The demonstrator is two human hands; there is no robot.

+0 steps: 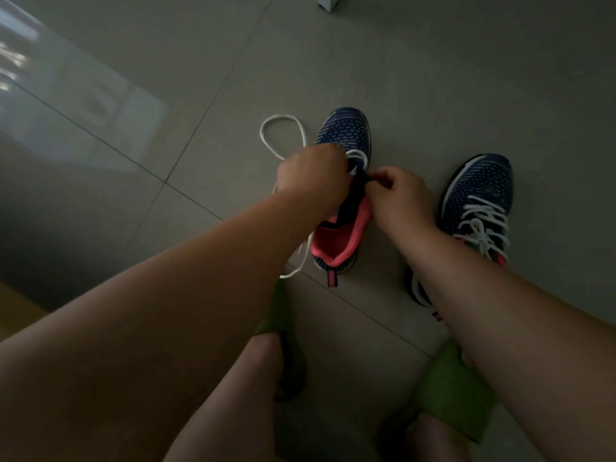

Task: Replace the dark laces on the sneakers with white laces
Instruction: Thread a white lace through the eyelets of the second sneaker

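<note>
Two navy knit sneakers with pink lining stand on the tiled floor. The left sneaker (345, 135) has a white lace (278, 128) threaded near its toe, with a long loop lying on the floor to its left. My left hand (310, 175) is curled over the eyelets; what its fingers hold is hidden. My right hand (398, 191) pinches the dark edge of the tongue area on the sneaker's right side. The right sneaker (480, 195) is fully laced in white, partly behind my right forearm.
Grey floor tiles (200, 78) spread all around. My legs and green slippers (450, 388) are at the bottom of the view. A white furniture leg (328, 1) stands at the far top edge.
</note>
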